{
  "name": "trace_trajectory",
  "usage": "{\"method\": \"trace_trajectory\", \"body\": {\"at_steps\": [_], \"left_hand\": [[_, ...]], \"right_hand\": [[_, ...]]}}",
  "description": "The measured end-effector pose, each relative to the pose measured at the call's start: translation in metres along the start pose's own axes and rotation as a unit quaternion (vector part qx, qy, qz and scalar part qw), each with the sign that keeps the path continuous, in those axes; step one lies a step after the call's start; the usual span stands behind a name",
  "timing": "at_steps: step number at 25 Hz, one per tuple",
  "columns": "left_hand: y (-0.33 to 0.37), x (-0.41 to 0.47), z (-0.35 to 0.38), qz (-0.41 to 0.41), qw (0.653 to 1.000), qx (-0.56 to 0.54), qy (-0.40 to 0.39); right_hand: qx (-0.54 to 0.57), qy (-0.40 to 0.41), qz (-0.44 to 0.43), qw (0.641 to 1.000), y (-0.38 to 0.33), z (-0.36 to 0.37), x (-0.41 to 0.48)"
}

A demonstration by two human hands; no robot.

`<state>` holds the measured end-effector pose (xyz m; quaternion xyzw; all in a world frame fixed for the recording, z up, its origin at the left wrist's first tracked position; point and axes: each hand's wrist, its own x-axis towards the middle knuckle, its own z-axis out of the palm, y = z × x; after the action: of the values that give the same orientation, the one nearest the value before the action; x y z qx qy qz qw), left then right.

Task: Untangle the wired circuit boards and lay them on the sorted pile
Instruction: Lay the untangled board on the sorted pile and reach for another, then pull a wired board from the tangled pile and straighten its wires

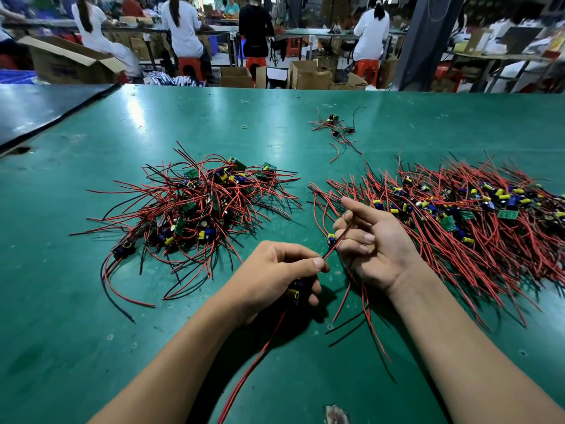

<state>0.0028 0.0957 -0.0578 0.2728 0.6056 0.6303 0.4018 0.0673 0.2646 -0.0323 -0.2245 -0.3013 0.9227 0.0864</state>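
Left hand (275, 272) closed: red wire (331, 249) pinched, board (295, 293) held under palm. Right hand (371, 240) loosely curled round same wire, running up-right. Sorted pile (458, 215) just right, nearer right hand. Tangle (195, 206) left on bench (91, 332).

table (91, 301): green | left tangled pile (195, 206): red and black wires, green boards, yellow and blue capacitors | right sorted pile (458, 215): mostly red wires | far stools (189, 67): orange-red
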Motion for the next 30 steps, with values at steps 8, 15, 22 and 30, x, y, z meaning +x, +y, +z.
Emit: {"method": "trace_trajectory", "body": {"at_steps": [8,15,22,30], "left_hand": [[0.009,0.005,0.005,-0.023,0.982,-0.153,0.111],[0.014,0.008,-0.003,-0.022,0.96,-0.255,0.112],[0.012,0.007,-0.001,-0.002,0.965,-0.245,0.09],[-0.001,0.008,-0.021,0.116,0.897,0.142,0.403]], "right_hand": [[-0.221,0.089,-0.181,0.954,0.012,-0.004,0.006],[-0.479,0.012,-0.235,0.846,0.031,-0.003,-0.001],[-0.626,0.007,-0.318,0.712,0.042,-0.006,0.001],[-0.68,0.191,-0.383,0.595,0.024,-0.023,0.009]]}}
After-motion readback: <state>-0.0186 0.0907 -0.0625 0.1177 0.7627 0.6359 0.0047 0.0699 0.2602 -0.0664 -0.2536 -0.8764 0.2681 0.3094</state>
